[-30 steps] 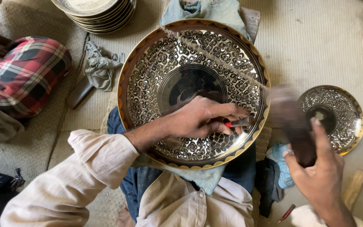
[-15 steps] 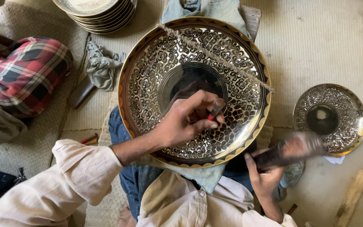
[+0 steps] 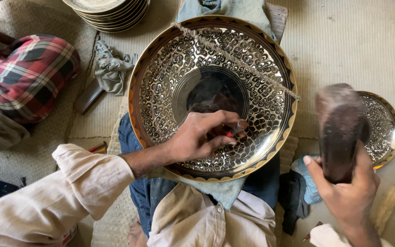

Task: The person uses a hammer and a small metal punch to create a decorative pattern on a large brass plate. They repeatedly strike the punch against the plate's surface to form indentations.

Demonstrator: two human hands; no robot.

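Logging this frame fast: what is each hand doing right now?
Left hand: closed on a small chisel against the engraved tray.
Right hand: closed, holding a mallet.

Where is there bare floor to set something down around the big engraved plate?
Bare mat lies at upper right, between the big engraved plate and the small plate. Crowded: the left side with a grey rag, stacked plates and plaid cloth; the lower right with the right hand and mallet.

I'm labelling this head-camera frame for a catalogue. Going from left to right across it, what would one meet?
Plaid cloth → grey rag → left hand holding a small punch → large engraved brass tray → right hand gripping a dark mallet → small engraved plate.
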